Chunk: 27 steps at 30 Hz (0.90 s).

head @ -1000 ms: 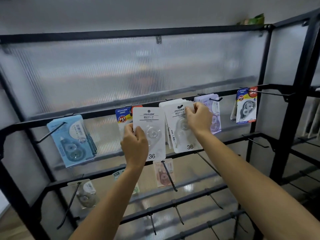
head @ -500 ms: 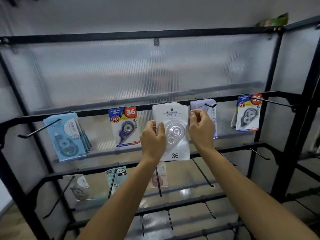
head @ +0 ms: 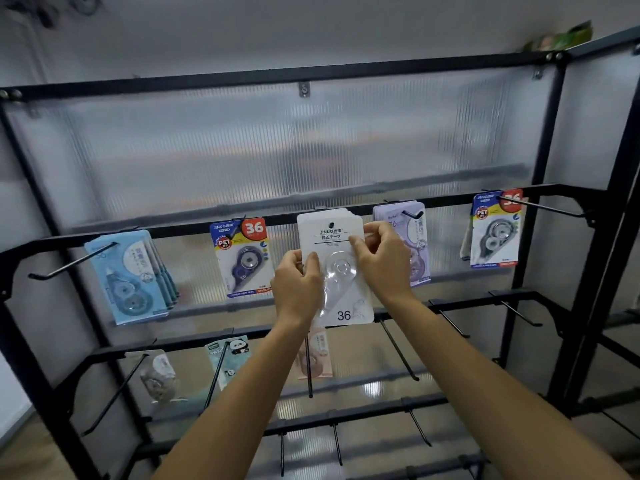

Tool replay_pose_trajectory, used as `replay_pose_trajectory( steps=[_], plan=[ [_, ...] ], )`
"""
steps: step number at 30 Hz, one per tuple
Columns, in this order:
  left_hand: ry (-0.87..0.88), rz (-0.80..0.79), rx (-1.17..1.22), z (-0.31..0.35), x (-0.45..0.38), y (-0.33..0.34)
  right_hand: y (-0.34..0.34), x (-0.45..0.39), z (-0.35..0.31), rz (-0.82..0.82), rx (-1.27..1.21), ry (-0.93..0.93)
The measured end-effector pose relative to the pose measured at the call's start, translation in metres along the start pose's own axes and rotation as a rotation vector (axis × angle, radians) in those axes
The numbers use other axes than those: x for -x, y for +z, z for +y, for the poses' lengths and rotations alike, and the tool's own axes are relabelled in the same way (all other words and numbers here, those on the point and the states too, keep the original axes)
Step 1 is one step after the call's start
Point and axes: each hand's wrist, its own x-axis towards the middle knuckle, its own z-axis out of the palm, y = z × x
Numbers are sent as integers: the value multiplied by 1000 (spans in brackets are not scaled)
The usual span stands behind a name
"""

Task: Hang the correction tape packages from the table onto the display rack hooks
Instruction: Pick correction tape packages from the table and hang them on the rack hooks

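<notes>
A white correction tape package marked 36 (head: 334, 237) sits at the middle of the black display rack's upper hook bar (head: 187, 227), in front of several like packages. Its hang hole is at the hook tip. My left hand (head: 297, 282) pinches its left edge and my right hand (head: 382, 261) pinches its right edge near the top. The table is out of view.
On the same bar hang light blue packages (head: 128, 275), a blue and yellow 36 package (head: 242, 259), lilac packages (head: 415, 223) and a grey package (head: 495, 230) at far right. A lower bar holds a panda package (head: 230, 358) and others. Bare hooks (head: 398, 351) jut out towards me.
My left hand brought its white package from the left across to the middle hook. Both hands now hold that one package against the stack there.
</notes>
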Motion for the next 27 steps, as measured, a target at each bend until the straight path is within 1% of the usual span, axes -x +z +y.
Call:
replay_pose_trajectory(
  steps=[3, 6, 11, 15, 18, 20, 23, 27],
  plan=[
    [-16, 4, -55, 1, -1, 0, 2, -2, 2, -8, 26, 11],
    [-43, 2, -185, -4, -4, 0, 3, -1, 7, -27, 60, 29],
    [-57, -1, -367, -5, -3, -5, 1, 3, 9, -2, 85, 14],
    [-59, -3, -354, -4, 7, -8, -4, 12, 6, 44, 113, -49],
    [-47, 29, -344, -7, 21, -11, -4, 26, -1, 54, 89, -137],
    [-32, 64, -377, -9, 30, -15, 0, 37, -6, 4, 58, -194],
    [-36, 89, -422, -13, 45, -28, 10, 60, -16, -123, 40, -280],
    [-37, 89, -507, -20, 64, -60, 27, 92, -29, -279, 1, -300]
  ],
)
